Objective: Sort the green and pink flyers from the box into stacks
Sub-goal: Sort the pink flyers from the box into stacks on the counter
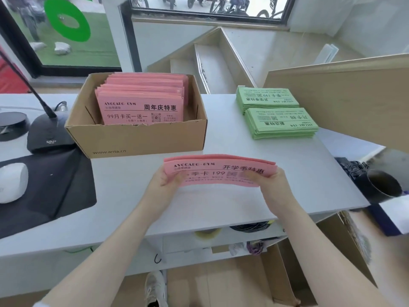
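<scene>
1. Holding a thin bundle of pink flyers (219, 171) above the near middle of the white counter (287, 173), I have my left hand (164, 179) closed on its left end and my right hand (269, 181) closed on its right end — squeezed inward so the sheets bow up, probably to square their edges.
2. More pink flyers stand in the cardboard box (141, 138) just beyond, to the left.
3. Two green stacks (276, 114) lie far right, touching each other — green looks sorted.
4. Bare counter below the bundle suits a pink stack; the microphone base (47, 136) and mouse (13, 182) sit well left, obstructing nothing.
</scene>
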Available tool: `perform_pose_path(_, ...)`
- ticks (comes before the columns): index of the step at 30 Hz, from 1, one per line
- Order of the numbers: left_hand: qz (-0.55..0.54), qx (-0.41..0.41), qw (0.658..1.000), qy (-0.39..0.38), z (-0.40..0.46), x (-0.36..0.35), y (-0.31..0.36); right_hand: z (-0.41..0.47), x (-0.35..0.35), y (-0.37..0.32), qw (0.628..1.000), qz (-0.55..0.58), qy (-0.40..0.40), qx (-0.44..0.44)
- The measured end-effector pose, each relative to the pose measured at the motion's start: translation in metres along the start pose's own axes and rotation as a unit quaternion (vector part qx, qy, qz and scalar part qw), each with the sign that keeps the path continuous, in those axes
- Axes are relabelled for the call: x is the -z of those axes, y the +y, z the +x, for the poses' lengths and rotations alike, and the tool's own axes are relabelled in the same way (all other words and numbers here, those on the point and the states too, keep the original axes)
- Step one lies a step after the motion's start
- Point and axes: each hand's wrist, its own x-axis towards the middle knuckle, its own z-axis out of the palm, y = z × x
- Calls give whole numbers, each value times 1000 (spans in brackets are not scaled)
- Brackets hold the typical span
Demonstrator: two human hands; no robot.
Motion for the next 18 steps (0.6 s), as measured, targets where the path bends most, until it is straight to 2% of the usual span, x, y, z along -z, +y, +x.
perform_pose_path(3,102,-12,995,8,5,-13,-8,-6,5,9,998,-33,-5,-55)
perform_pose_path(5,127,-18,992,13,13,-19,-3,-3,11,8,997,-25,8,-71)
perform_pose_path(7,163,-40,986,-13,19,-26,11,1,21,1,997,-2,38,-74)
perform_pose_path(9,221,-77,971,-42,23,-33,29,0,36,-9,993,-27,97,-62)
perform_pose_path(11,264,-125,955,-54,27,-42,52,-4,51,-20,983,-101,151,-7)
perform_pose_path(12,286,-143,945,-69,30,-47,64,-5,56,-28,977,-144,152,39)
perform_pose_path(14,335,-159,922,-115,38,-60,89,-8,59,-48,960,-220,106,137)
perform_pose_path(16,375,-162,898,-164,47,-73,106,-4,55,-67,925,-300,65,226)
perform_pose_path(18,395,-173,882,-190,57,-86,119,5,51,-83,903,-326,36,278)
